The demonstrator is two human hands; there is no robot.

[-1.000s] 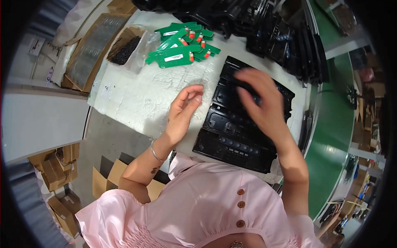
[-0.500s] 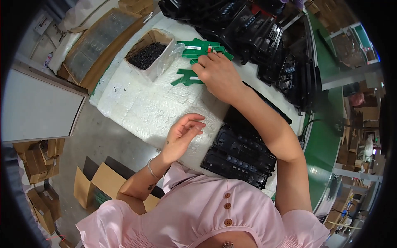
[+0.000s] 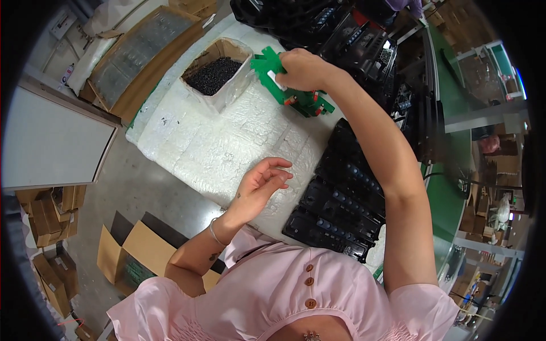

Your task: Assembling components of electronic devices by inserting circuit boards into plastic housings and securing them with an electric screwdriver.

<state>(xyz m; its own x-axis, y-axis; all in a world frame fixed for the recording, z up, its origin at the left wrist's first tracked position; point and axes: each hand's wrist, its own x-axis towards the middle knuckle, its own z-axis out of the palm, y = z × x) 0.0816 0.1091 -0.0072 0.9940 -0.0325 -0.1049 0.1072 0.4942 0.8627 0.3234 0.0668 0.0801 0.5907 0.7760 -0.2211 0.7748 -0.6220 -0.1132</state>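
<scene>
At the far part of the white-covered table, my right hand is closed around several green circuit boards. They have irregular outlines, a white label and small red parts; my palm and fingers cover part of them. My left hand hovers over the near part of the table, fingers loosely curled and apart, with nothing visible in it. To its right lie black plastic housings in a row, with round bluish parts along them.
A box of small black pieces, wrapped in clear plastic, stands left of the boards. More black housings crowd the back right, beside a green surface. An open cardboard box sits on the floor at left.
My right hand has gathered the green boards, which lay spread on the table, into a turned bunch. The left hand has shifted slightly right in the picture.
</scene>
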